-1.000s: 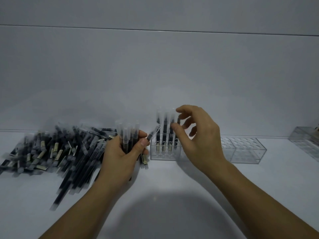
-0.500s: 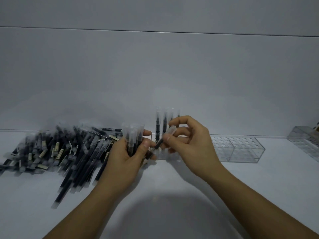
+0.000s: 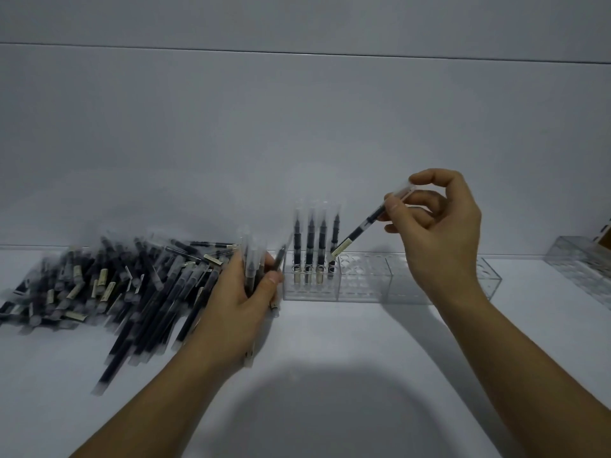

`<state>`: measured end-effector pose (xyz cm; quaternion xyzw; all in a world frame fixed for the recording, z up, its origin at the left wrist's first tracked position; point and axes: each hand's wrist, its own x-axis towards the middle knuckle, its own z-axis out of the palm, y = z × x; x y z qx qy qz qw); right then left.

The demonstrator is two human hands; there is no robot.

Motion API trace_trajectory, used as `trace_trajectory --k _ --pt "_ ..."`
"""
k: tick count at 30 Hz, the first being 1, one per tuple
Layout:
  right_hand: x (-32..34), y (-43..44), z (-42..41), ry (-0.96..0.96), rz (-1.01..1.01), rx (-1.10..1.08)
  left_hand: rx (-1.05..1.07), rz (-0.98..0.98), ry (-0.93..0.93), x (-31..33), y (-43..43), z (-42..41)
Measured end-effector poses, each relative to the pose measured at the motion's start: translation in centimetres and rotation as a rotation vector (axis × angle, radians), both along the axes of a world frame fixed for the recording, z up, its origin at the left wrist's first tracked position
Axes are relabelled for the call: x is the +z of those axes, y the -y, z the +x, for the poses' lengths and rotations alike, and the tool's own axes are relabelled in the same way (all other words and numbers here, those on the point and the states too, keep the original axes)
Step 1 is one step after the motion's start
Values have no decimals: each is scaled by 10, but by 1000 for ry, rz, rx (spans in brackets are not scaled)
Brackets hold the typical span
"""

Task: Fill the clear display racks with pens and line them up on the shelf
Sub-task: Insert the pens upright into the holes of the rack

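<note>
A clear display rack [image 3: 310,292] stands on the white shelf [image 3: 330,342] with several black pens upright in its far holes. My right hand [image 3: 439,233] pinches one black pen [image 3: 360,231] near its clear cap, tilted, its lower tip at the rack's right end. My left hand [image 3: 241,302] grips a bundle of pens [image 3: 253,266] upright, just left of the rack. A large pile of loose black pens [image 3: 109,279] lies to the left.
More clear racks [image 3: 390,282] with vacant holes continue to the right behind my right wrist. Another clear rack [image 3: 578,269] sits at the far right edge. A plain wall rises close behind the shelf.
My right hand took one pen from the left hand's bundle, lifted it up and right, and now tilts it with the tip over the rack. The left hand stayed in place.
</note>
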<state>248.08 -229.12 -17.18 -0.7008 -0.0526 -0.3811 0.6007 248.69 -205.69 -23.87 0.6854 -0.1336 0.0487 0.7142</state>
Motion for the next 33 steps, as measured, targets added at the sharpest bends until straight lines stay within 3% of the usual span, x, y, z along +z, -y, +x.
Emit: trace_trajectory --k 8,19,28,33 --pt "-8 -6 6 61 -206 -18 -6 13 165 7 -2 4" --pt "-16 -20 23 92 -509 -41 15 -34 144 7 1 6" --pt "-26 -18 24 57 -579 -53 76 84 177 11 -3 4" --pt "-32 -22 8 179 -608 -197 61 71 165 14 -3 3"
